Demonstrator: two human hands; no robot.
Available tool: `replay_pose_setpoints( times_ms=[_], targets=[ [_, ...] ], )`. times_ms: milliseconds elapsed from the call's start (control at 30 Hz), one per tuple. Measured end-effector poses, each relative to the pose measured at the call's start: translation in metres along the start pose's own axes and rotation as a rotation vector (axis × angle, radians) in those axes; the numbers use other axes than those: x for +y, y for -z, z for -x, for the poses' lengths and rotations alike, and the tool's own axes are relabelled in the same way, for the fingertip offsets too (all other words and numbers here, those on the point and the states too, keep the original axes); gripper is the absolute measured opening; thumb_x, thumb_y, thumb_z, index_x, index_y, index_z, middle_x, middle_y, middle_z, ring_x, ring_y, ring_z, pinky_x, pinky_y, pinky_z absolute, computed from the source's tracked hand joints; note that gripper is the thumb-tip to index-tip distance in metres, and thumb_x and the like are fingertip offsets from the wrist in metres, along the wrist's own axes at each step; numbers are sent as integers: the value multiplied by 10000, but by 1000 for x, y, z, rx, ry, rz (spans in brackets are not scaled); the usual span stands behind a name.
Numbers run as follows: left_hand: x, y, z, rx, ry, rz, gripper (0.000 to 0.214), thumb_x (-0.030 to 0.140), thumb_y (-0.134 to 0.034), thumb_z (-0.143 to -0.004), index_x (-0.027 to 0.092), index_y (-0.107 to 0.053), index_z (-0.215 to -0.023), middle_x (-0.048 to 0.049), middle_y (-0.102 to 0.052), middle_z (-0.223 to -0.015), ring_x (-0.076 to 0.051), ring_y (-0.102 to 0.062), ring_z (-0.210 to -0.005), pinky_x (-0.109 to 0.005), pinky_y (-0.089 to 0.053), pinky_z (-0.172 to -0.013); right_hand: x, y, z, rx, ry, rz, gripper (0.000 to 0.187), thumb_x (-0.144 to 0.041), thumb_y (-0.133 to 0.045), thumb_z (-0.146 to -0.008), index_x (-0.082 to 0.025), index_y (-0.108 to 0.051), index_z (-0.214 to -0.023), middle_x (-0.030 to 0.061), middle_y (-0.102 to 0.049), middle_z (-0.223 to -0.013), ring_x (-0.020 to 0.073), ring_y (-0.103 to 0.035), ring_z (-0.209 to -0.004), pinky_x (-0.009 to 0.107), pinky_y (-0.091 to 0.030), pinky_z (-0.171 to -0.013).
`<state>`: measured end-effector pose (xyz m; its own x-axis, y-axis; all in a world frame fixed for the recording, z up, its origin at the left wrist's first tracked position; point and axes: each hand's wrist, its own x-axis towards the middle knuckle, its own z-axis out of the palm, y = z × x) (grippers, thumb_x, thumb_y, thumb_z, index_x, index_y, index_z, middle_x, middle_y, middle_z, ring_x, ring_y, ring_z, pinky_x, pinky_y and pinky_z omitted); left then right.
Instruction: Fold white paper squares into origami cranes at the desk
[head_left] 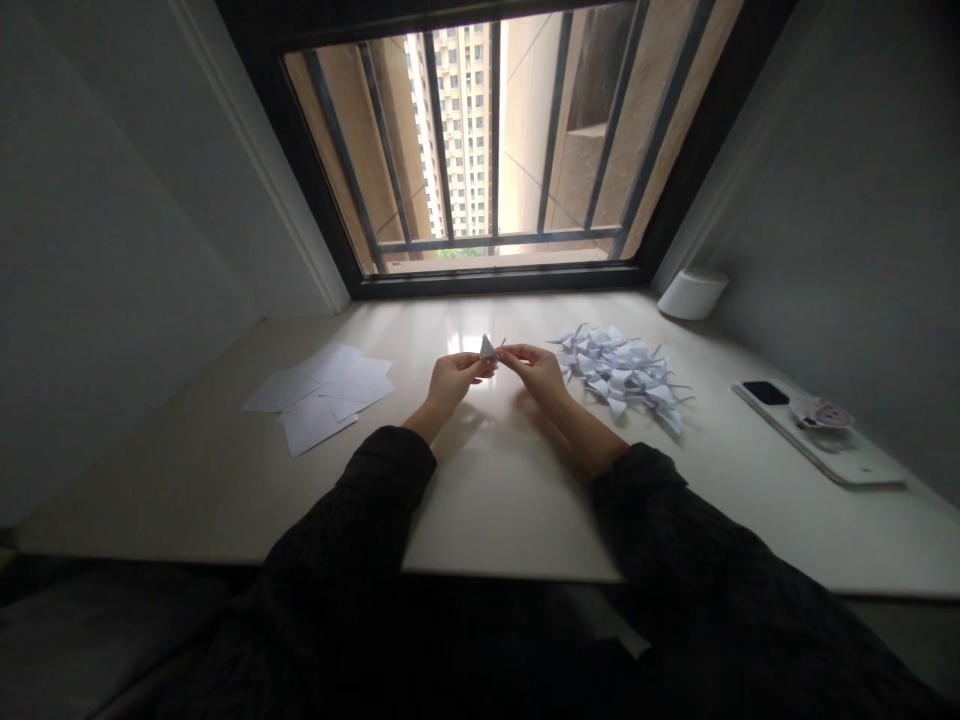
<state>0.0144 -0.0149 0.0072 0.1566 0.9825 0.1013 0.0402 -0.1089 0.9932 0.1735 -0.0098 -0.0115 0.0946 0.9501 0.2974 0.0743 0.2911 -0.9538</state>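
Between my two hands, just above the tabletop, is a small folded paper crane (487, 348), with a pointed white part standing up. My left hand (455, 378) pinches it from the left, thumb and fingers together. From the other side, my right hand (534, 368) pinches a thin end of it between thumb and forefinger. The fingertips cover its lower part. Close to my right hand lies a heap of folded white paper cranes (619, 370). Off to the left of my left hand, flat white paper sheets (322, 392) overlap one another.
A pale glossy table (480, 510) reaches up to a barred window (495, 140). A white cylindrical object (692, 294) stands in the back right corner. On the right lies a phone (817, 435) with a round pink-and-white attachment. Walls close in both sides.
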Motion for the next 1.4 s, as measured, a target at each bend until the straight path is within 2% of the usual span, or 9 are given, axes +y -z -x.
replay_pose_setpoints(
  times_ms=[400,633,767,1033,1400],
  targets=[
    [-2,-1,-2,-16,22,36,402,529,-746,-654,152,-737,-795,-98,-733,-817,-186,-675,-746,-312,-491,-711,1,-3,1,92,-72,-171,292,-455,-785,-604,-197,-750,-736,47,-738,-735,187,-667,-739,329,-491,-736],
    [-1,-6,-1,72,18,68,395,516,-749,-654,151,-735,-803,-97,-732,-809,-196,-678,-768,-305,-492,-698,3,-8,2,163,-89,-152,334,-486,-765,-619,-185,-741,-762,50,-729,-734,195,-670,-746,331,-493,-732],
    [-3,-9,1,114,5,88,393,506,-744,-666,153,-739,-839,-95,-732,-819,-198,-678,-780,-307,-490,-698,0,-8,4,159,-64,-118,320,-483,-749,-640,-185,-741,-757,59,-731,-739,205,-672,-753,335,-497,-716],
    [-5,-8,2,17,-48,74,393,451,-791,-624,162,-750,-887,-80,-733,-842,-181,-652,-779,-315,-477,-749,0,-6,4,153,-33,-48,318,-494,-726,-673,-186,-740,-754,61,-728,-725,210,-673,-734,340,-485,-705],
    [-6,-6,1,22,-19,-7,381,496,-758,-647,164,-741,-833,-99,-738,-824,-217,-684,-807,-303,-473,-687,-4,-7,5,152,-31,-22,329,-506,-714,-678,-186,-736,-750,65,-734,-753,213,-676,-744,330,-479,-692]
  ],
)
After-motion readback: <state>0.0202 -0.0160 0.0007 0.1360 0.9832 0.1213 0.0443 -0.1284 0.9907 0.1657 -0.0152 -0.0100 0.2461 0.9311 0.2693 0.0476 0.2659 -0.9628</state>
